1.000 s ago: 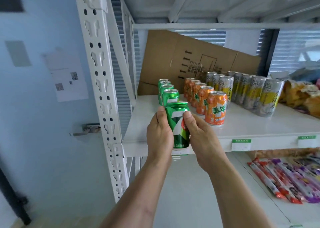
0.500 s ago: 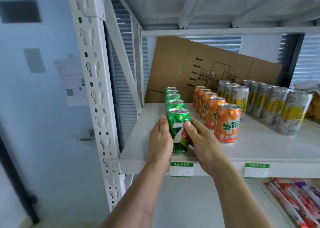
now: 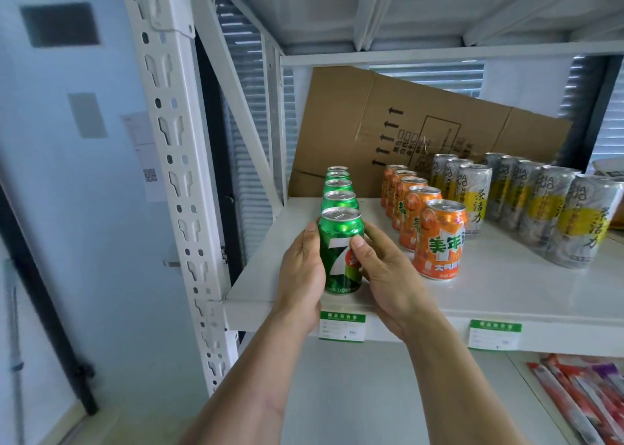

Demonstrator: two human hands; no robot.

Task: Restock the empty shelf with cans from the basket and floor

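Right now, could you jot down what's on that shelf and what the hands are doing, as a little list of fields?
Place: white metal shelf with green price tags on its front edge
Held can: green can, upright at the front of the green row
Left hand: grips the can's left side
Right hand: grips its right side, thumb on the label
Green row: four more behind it
Orange cans: one row to the right
Silver-yellow cans: two rows farther right
Behind: flattened cardboard
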